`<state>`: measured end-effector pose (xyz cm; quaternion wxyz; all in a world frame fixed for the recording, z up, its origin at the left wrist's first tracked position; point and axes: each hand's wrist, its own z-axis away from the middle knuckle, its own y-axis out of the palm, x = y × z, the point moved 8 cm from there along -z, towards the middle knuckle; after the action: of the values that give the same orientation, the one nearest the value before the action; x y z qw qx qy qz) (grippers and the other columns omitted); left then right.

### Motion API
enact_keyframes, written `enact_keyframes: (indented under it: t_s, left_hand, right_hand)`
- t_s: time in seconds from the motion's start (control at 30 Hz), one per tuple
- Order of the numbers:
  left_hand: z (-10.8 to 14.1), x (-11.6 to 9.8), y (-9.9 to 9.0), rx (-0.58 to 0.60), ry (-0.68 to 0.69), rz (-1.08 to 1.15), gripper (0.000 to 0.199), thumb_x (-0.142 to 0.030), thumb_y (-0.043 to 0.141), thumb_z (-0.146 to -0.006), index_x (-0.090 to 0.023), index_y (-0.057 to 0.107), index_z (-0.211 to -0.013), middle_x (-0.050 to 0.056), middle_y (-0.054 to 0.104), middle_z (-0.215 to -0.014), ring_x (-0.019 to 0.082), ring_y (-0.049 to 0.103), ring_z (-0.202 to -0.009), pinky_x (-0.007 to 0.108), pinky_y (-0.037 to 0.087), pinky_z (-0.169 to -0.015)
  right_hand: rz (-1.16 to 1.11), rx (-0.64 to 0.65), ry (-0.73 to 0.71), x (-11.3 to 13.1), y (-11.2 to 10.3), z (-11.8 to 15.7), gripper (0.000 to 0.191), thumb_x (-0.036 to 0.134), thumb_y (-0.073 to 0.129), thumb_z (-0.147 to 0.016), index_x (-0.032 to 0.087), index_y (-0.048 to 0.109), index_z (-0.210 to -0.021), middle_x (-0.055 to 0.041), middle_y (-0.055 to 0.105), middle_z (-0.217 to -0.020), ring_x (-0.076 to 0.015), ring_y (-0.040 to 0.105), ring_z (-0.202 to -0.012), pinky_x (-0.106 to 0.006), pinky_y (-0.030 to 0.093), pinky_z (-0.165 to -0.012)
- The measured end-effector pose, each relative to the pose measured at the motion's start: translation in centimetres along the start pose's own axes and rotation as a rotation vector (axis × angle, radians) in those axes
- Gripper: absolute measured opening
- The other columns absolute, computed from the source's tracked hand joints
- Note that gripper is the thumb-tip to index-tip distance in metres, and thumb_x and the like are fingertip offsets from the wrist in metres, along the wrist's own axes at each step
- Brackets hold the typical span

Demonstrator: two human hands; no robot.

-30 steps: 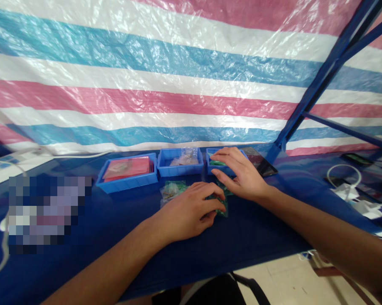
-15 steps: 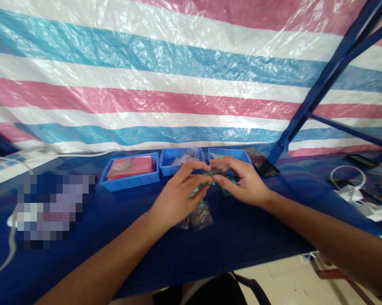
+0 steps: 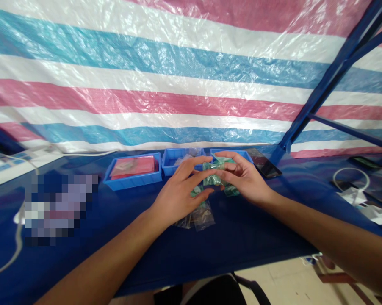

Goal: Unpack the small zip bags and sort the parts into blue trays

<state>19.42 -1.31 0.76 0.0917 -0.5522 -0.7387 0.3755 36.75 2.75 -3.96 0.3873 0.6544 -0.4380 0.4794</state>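
Note:
Between my hands is a small green, shiny clear plastic packet (image 3: 214, 178), held just above the table in front of the bins. My left hand (image 3: 178, 192) has its fingers curved around the packet's left side. From the other side, my right hand (image 3: 246, 178) pinches it with thumb and fingers. Another green packet (image 3: 231, 190) lies below my right hand. Under my left fingers some green material shows, partly covered, and clear plastic bags (image 3: 204, 218) lie nearer to me. What is inside the packets is too small to make out.
A blue bin (image 3: 134, 183) holds red flat packets. A middle blue bin (image 3: 169, 170) has clear bags; a right blue bin (image 3: 229, 151) is partly hidden. A dark phone-like slab (image 3: 269, 168), a white cable (image 3: 350, 167) and a striped tarp (image 3: 178, 101) surround the blue table (image 3: 242, 237).
The green packet has turned so that more of its shiny face shows between my hands. My fingers have shifted slightly around it, and the view has moved a little.

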Motion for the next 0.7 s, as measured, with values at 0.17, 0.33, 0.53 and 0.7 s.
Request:
enact_keyframes:
  t_s: [0.17, 0.33, 0.53, 0.7]
  left_hand:
    - [0.0, 0.4, -0.6, -0.040, 0.034, -0.006, 0.030, -0.014, 0.067, -0.105, -0.026, 0.075, -0.131, 0.009, 0.078, -0.132, 0.026, 0.067, -0.133, 0.050, 0.052, -0.119]
    - [0.1, 1.6, -0.8, -0.055, -0.194, 0.044, 0.023, -0.029, 0.071, -0.106, -0.021, 0.075, -0.127, 0.007, 0.081, -0.111, 0.021, 0.076, -0.101, 0.035, 0.061, -0.095]
    - [0.5, 2.3, 0.5, 0.046, -0.322, 0.192, 0.056, -0.036, 0.070, -0.106, -0.025, 0.054, -0.158, 0.006, 0.075, -0.108, 0.019, 0.074, -0.091, 0.024, 0.060, -0.066]
    - [0.1, 1.0, 0.2, 0.044, -0.079, 0.051, 0.054, -0.031, 0.082, -0.097, -0.026, 0.064, -0.147, 0.016, 0.058, -0.155, 0.033, 0.059, -0.144, 0.049, 0.059, -0.112]
  right_hand:
    - [0.021, 0.028, 0.065, -0.8, 0.4, 0.1, 0.041, 0.057, 0.078, -0.097, 0.020, 0.073, -0.115, -0.0004, 0.072, -0.076, -0.0158, 0.067, -0.062, -0.027, 0.054, -0.055]
    - [0.151, 0.078, 0.035, -0.2, 0.9, 0.4, 0.049, 0.066, 0.075, -0.096, 0.018, 0.069, -0.087, 0.0020, 0.062, -0.063, -0.0114, 0.054, -0.051, -0.024, 0.040, -0.048]
    - [0.241, 0.064, 0.074, -0.4, 0.5, 0.3, 0.048, 0.060, 0.081, -0.094, 0.019, 0.063, -0.076, 0.0066, 0.050, -0.053, -0.0079, 0.038, -0.045, -0.026, 0.024, -0.046]
    - [0.032, 0.020, 0.152, -1.4, 0.4, 0.3, 0.050, 0.059, 0.082, -0.094, 0.023, 0.054, -0.072, 0.0101, 0.044, -0.044, -0.0079, 0.034, -0.038, -0.026, 0.024, -0.044]
